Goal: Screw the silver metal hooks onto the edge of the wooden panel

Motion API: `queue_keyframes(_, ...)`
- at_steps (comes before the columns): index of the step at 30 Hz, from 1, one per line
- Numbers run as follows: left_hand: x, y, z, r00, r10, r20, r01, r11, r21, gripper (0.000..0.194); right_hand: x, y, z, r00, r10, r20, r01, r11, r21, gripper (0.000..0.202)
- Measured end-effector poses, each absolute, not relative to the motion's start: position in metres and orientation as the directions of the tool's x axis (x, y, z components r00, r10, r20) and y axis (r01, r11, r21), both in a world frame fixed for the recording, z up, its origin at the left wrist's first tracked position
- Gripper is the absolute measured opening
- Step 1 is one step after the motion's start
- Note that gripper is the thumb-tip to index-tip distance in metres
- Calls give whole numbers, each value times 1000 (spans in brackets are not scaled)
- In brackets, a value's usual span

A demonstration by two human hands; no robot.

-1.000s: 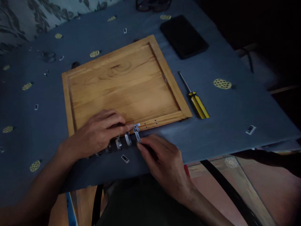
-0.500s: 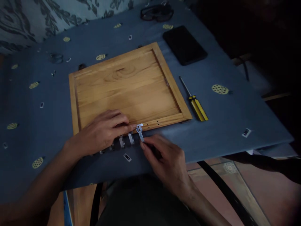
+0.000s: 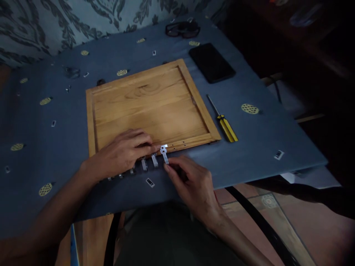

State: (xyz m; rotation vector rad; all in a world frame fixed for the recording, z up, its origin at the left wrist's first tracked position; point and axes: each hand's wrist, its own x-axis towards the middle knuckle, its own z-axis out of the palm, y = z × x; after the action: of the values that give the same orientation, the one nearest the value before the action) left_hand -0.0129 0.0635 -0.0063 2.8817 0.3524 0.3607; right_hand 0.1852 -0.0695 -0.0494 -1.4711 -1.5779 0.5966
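A wooden framed panel point(image 3: 144, 105) lies on the blue-covered table. Stretched across its near edge, my left hand point(image 3: 124, 149) rests with fingers extended, the index fingertip touching a small metal bracket point(image 3: 164, 152) with two holes. My right hand point(image 3: 194, 181) pinches that bracket's lower end between thumb and index finger; its upper end sits over the panel's near edge. To the left, similar metal brackets point(image 3: 154, 160) stick out from the same edge, partly under my left hand. Several small dark holes point(image 3: 179, 145) show in the edge right of the bracket.
A screwdriver point(image 3: 226, 125) with a yellow and black handle lies right of the panel. Behind it is a black phone or tablet point(image 3: 212, 62), then dark-framed glasses point(image 3: 183, 29). Small metal bits point(image 3: 68, 88) and a dark, blurred item point(image 3: 71, 72) lie at the left.
The camera view has shifted slightly. Both hands keep their positions at the panel's near edge, with the bracket still pinched in my right hand.
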Motion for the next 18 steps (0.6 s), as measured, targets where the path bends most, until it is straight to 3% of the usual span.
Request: queue_keyframes(18, -14, 64, -5, 948, 265, 178, 217, -944, 249, 29, 186, -74, -50, 114, 973, 199, 508, 115, -854, 14)
